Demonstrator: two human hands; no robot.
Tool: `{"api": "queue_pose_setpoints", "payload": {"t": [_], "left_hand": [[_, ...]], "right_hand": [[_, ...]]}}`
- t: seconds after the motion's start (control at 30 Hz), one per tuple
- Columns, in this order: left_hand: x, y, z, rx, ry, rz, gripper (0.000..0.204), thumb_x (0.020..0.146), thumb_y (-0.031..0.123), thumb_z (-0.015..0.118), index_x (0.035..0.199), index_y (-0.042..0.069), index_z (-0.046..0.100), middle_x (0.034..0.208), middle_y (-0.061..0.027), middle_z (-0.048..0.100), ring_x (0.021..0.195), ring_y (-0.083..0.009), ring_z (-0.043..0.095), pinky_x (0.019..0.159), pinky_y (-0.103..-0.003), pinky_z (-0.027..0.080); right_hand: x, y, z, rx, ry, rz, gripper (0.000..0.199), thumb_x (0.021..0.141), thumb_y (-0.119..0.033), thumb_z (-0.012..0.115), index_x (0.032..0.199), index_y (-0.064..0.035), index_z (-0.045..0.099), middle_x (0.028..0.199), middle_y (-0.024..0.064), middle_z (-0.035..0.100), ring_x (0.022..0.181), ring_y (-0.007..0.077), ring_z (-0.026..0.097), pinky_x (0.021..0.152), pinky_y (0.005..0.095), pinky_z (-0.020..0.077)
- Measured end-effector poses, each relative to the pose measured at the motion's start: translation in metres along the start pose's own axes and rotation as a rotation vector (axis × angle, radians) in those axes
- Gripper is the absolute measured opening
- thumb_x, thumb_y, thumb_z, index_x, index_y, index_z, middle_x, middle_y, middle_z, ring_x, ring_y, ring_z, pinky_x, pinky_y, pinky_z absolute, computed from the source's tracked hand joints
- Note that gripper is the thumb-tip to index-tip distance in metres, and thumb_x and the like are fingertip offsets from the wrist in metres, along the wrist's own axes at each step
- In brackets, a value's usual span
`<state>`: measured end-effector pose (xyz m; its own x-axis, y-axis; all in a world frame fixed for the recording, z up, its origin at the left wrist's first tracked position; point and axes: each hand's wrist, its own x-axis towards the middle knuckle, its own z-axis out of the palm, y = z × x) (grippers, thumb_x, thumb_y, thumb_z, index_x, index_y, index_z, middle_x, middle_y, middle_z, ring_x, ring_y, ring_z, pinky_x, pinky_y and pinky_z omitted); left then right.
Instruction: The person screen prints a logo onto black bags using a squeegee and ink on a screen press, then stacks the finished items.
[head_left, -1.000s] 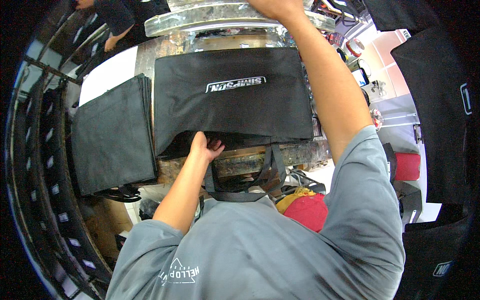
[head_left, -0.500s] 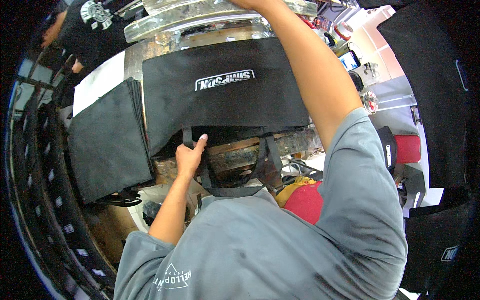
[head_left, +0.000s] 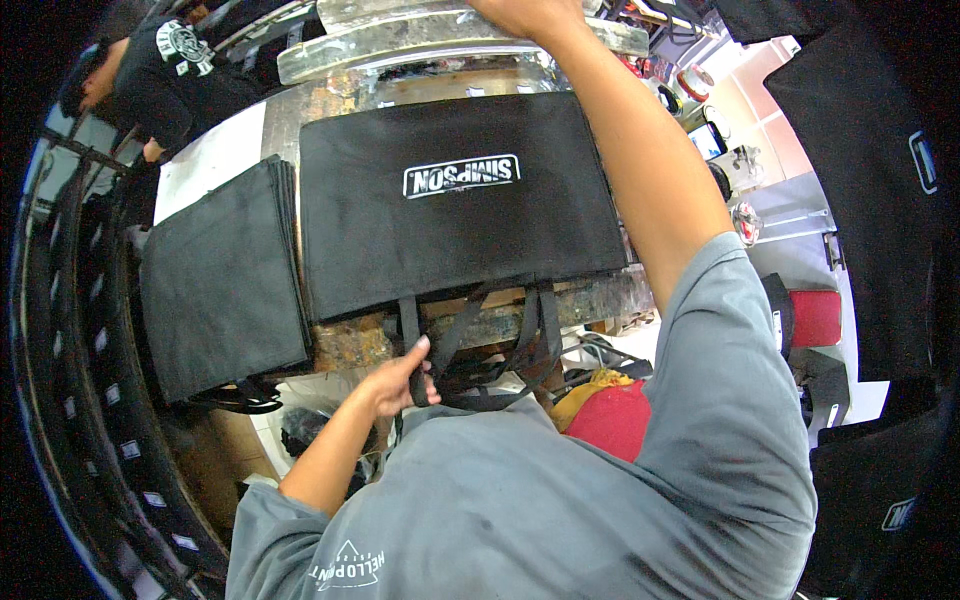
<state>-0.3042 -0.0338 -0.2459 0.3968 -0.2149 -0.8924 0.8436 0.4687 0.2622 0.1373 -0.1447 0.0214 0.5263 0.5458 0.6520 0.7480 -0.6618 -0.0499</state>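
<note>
A black fabric bag [head_left: 455, 235] with a white printed label lies flat on a paint-stained board [head_left: 350, 340]. Its strap handles hang over the near edge. One strap [head_left: 410, 320] is held by my left hand [head_left: 395, 385], its fingers closed round the strap and the thumb up. At the top edge of the picture, my right hand [head_left: 530, 15] is at a worn, paint-marked wooden frame [head_left: 450, 42]; its fingers are cut off or hidden. A stack of black folded bags [head_left: 225, 285] lies left of the printed bag.
Jars and cans [head_left: 695, 82] stand at the right, with a red box-like thing [head_left: 815, 318] nearer. Black printed bags [head_left: 870, 220] hang at the far right. Another person in a dark shirt [head_left: 180, 75] is at the upper left. Dark racks [head_left: 90, 400] curve along the left.
My left hand has drawn the strap toward me, and the bag's raised near edge now lies flatter, with its whole label showing. My right hand stays by the frame.
</note>
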Motion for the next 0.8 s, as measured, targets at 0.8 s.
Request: {"api": "queue_pose_setpoints", "payload": {"t": [0.8], "left_hand": [[-0.043,-0.035,-0.002,1.309,0.503,0.352,0.069,0.09,0.064,0.072,0.076,-0.004,0.072,0.08,-0.0246,0.074,0.077,-0.0378,0.073,0.074,-0.046,0.057]], "right_hand": [[-0.008,0.012,0.0,-0.016,0.021,-0.004,0.063,0.094,-0.066,0.056,0.084,-0.0066,0.074,0.085,0.0188,0.074,0.086,0.0382,0.07,0.086,0.0526,0.043]]}}
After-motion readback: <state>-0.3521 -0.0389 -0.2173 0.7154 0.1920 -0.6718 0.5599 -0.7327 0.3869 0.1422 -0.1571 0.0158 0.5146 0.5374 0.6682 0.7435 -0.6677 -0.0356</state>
